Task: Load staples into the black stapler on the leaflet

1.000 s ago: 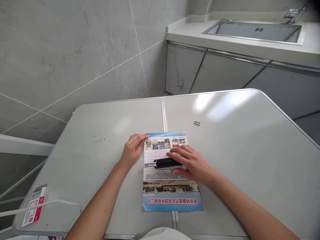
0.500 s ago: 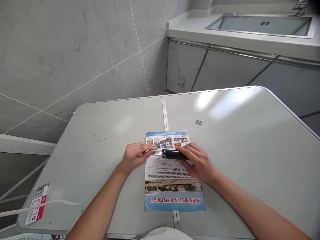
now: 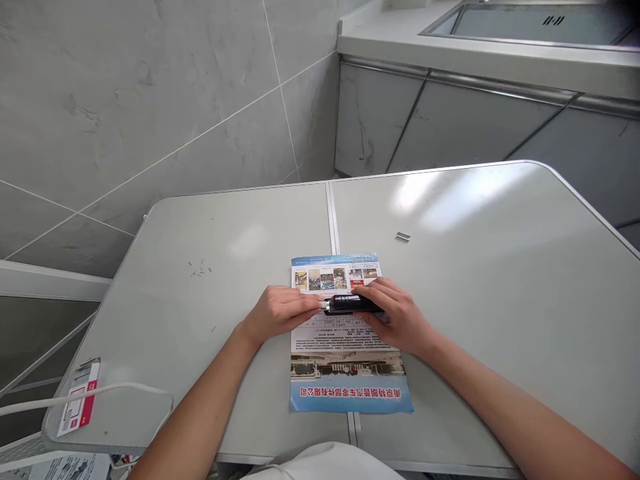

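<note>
A black stapler lies crosswise over a printed leaflet with blue ends. My right hand wraps round its right part, fingers over the top and thumb on the near side. My left hand is closed, its fingertips pressed together against the short light metal end at the stapler's left. Whether a staple strip sits between those fingers is hidden. Beyond the leaflet, a short strip of staples lies on the table.
Several loose staples are scattered at the table's left. A red and white card pack lies at the left corner, with a white cable crossing over it. A tiled wall and a counter with a sink stand behind.
My left fingers have moved right, up to the stapler's end, and its metal part now sticks out less. The small grey piece by those fingers no longer shows. The view has tilted down slightly.
</note>
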`<state>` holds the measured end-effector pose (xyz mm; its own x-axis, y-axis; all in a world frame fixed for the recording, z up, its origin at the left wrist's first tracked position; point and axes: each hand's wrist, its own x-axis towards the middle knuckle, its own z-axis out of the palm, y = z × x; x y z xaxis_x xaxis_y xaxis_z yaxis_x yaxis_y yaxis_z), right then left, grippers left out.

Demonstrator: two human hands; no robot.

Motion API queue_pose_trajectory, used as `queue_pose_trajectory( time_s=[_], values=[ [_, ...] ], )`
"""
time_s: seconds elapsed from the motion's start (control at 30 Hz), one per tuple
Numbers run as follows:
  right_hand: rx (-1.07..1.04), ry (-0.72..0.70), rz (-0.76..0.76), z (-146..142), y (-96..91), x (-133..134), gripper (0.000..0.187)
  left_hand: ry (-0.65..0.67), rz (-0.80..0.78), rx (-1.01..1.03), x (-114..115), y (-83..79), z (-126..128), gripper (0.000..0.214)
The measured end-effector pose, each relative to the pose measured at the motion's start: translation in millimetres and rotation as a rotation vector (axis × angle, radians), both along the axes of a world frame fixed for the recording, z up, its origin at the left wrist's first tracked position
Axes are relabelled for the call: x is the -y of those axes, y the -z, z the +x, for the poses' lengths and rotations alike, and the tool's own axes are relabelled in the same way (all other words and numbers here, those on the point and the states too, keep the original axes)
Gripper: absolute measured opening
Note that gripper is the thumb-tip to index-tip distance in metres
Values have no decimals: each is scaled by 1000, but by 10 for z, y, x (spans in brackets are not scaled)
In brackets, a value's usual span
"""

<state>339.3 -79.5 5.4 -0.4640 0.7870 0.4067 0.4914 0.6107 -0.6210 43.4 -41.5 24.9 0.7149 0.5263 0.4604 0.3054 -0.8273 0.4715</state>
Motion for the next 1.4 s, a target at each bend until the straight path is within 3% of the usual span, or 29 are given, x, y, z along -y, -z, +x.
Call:
queue_pose_trajectory(
  time_s=[0.5, 0.83, 1.13, 1.4],
  values=[
    [7, -11, -8, -3, -8, 0, 30, 17, 50, -15, -1, 9, 25, 18],
    [-121, 20, 25, 38, -17, -23, 35, 6, -119, -32, -51, -53, -165, 16],
    [-192, -52, 9, 102, -85, -24, 29, 102, -140, 30, -57, -50, -112, 27],
    [-241, -122, -33, 2, -133, 40, 31, 56, -79, -43, 49, 40, 12, 24]
  ],
)
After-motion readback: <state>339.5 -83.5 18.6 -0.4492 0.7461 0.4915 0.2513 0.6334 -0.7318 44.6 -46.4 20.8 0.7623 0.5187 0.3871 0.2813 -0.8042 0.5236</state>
